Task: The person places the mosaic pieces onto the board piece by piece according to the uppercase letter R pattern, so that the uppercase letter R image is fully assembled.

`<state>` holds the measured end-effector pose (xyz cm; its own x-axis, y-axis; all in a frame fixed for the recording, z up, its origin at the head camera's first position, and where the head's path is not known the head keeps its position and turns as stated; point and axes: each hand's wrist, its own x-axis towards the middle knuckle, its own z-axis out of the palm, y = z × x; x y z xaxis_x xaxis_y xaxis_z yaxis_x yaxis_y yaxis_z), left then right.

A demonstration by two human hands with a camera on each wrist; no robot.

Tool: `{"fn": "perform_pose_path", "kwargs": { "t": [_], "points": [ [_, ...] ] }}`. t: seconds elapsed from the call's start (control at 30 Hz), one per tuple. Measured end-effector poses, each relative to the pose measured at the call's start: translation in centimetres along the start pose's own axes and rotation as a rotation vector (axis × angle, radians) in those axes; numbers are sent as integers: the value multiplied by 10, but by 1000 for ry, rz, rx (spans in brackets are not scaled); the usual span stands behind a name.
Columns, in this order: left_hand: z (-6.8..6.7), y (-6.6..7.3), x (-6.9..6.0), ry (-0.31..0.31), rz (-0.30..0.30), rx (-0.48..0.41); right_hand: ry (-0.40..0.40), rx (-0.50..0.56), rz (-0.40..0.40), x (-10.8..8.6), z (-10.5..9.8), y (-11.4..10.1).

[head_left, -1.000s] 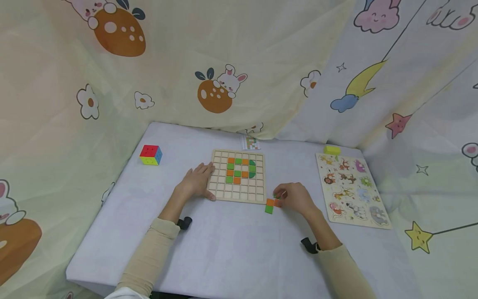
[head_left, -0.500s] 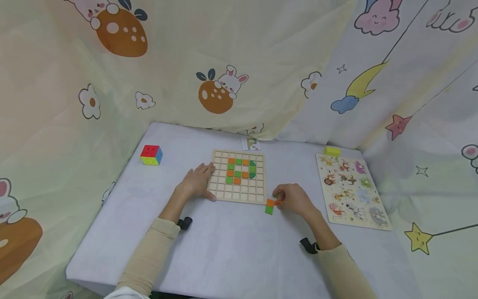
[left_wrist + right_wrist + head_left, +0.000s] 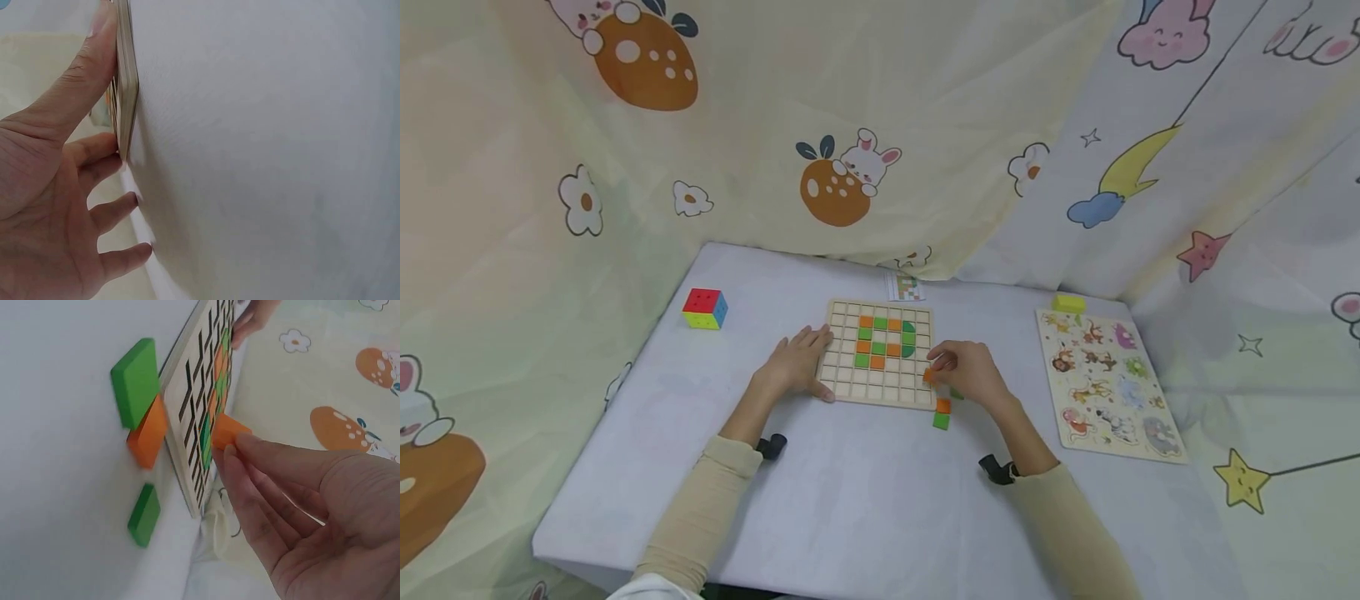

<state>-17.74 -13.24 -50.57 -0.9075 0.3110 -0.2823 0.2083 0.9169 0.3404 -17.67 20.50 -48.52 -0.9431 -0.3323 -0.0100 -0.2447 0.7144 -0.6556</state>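
Observation:
In the head view a wooden grid board [image 3: 842, 389] lies mid-table, with orange and green tiles [image 3: 877, 349] set in its cells. My left hand [image 3: 792, 363] rests against its left side, fingers spread; in the left wrist view the thumb [image 3: 81, 78] lies along the board's edge. Between thumb and fingertips my right hand [image 3: 973, 372] pinches an orange tile [image 3: 226, 431], just over the board's right edge. Off the near right corner lie a green square tile [image 3: 136, 384], an orange tile [image 3: 149, 434] touching it, and a darker green tile [image 3: 145, 515] apart from them.
A colourful puzzle cube [image 3: 703, 309] stands at the table's left. To the right lies an animal peg-puzzle board [image 3: 1105, 383], a yellow block [image 3: 1068, 303] behind it. Behind the grid board is a small pattern card [image 3: 906, 287]. Printed curtains [image 3: 737, 108] hang around the table.
The right hand has picked up an orange tile from beside the loose ones and carried it up and left to the board's right edge. The left hand stays put.

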Motion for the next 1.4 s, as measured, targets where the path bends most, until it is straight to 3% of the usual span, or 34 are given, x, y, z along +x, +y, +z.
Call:
{"fn": "perform_pose_path", "kwargs": {
  "t": [0.17, 0.57, 0.73, 0.97, 1.4],
  "points": [
    [1, 0, 2, 1, 2, 1, 31, 61, -47, 11, 14, -8],
    [-5, 5, 1, -10, 3, 11, 7, 183, -122, 33, 42, -24],
    [-7, 5, 0, -8, 0, 24, 3, 174, -131, 41, 54, -34],
    [-5, 3, 0, -27, 3, 26, -34, 142, -54, 53, 70, -48],
    [-2, 1, 1, -17, 6, 12, -69, 45, -89, 62, 78, -56]
  ]
}}
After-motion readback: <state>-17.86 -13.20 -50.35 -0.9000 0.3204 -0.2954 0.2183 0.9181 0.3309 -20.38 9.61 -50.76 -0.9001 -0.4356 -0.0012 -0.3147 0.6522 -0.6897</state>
